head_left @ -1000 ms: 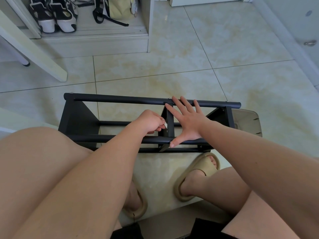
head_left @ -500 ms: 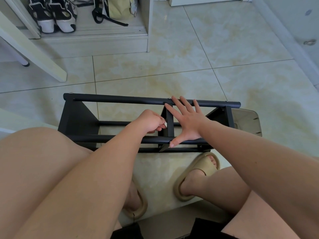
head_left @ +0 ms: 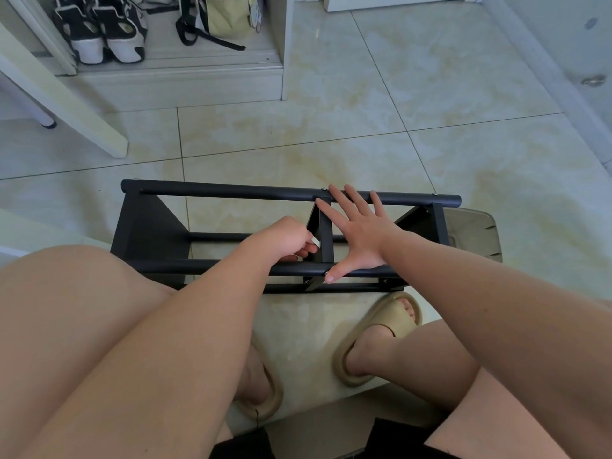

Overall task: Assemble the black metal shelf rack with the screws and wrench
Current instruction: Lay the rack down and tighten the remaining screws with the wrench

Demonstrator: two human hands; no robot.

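- Pale tiled floor (head_left: 414,94) all round; we see sneakers (head_left: 99,31) and a yellowish bag (head_left: 228,18) on a low ledge at far left.
- Black shelf rack (head_left: 231,194) lies on the floor just in front of our knees. Its long bars run left to right, with screw heads (head_left: 434,194) showing on the far bar.
- Left hand (head_left: 284,238) is curled, pinching a small silvery piece (head_left: 315,242) against the left face of the middle upright (head_left: 326,240). We cannot tell whether it is the wrench.
- Right hand (head_left: 359,240) lies flat over the upright with fingers straight and spread wide. Fingertips (head_left: 332,190) are on the far bar, thumb (head_left: 334,274) on the near bar.
- Beige stool (head_left: 473,233) sits just beyond the rack's right end; tan sandals (head_left: 384,329) on both feet.
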